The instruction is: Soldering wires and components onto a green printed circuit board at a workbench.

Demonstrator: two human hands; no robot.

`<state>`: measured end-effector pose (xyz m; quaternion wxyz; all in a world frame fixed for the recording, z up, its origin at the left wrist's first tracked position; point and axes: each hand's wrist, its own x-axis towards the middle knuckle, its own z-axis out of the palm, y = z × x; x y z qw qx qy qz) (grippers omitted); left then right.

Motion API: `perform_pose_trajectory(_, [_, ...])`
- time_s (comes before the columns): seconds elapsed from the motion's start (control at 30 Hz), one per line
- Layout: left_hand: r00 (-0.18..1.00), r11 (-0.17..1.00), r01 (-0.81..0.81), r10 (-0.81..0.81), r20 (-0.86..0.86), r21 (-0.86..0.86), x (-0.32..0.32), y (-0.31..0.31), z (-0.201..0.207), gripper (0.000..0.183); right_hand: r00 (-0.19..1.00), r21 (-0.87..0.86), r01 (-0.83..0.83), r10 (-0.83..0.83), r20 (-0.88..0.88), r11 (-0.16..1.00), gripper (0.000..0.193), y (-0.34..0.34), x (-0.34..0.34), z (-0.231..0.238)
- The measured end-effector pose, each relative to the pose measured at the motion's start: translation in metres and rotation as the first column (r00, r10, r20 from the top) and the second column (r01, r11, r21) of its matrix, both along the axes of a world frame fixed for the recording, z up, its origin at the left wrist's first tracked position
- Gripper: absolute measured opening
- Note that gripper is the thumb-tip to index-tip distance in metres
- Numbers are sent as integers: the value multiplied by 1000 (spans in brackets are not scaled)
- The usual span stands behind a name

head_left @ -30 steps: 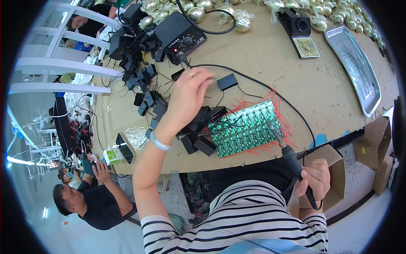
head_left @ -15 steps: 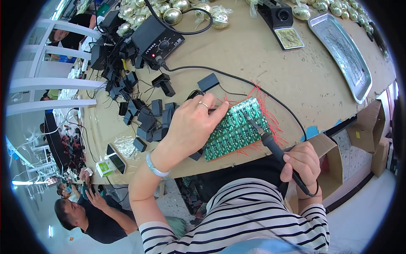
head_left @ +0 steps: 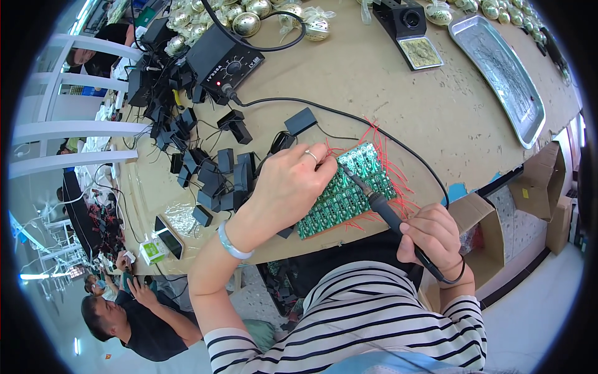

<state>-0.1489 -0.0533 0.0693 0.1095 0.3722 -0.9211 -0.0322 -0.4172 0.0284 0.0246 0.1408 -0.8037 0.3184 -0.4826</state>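
Note:
In my right hand [head_left: 433, 240] is a black-handled soldering iron [head_left: 389, 215], gripped like a pen. Its metal tip reaches down to the upper left part of a green circuit board panel [head_left: 349, 196] made of several rows of small boards. Thin red wires [head_left: 389, 159] stick out around the panel's edges. My left hand [head_left: 293, 181] lies over the panel's left side with thumb and fingers pinched together close to the iron's tip; what they pinch is hidden. Just beyond that hand sits a black plastic case [head_left: 301, 121] with a thin black wire.
Black cases [head_left: 215, 177] with wires pile up at left. A soldering station [head_left: 224, 65] stands behind them, its cable crossing the table. Further back are an iron stand [head_left: 405, 28], a metal tray [head_left: 498, 78] and gold balls [head_left: 246, 23]. A person [head_left: 137, 318] sits at left; cardboard boxes [head_left: 479, 230] stand right.
The soldering iron's tip has shifted left across the panel, closer to my left fingertips. My left fingers have drawn in from a more stretched pose into a tighter pinch.

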Motion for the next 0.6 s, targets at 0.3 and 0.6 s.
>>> perform_pose_trajectory(0.3, [1000,1000,-7,7,24,-9,-1,2,-3,21,1000,-88,-11,11,-3,996,12,-4,1,-1])
perform_pose_trajectory(0.6, [1000,1000,-8,8,18,-15,-2,3,-4,19,999,-57,22,-20,41,998,10,-3,0,1])
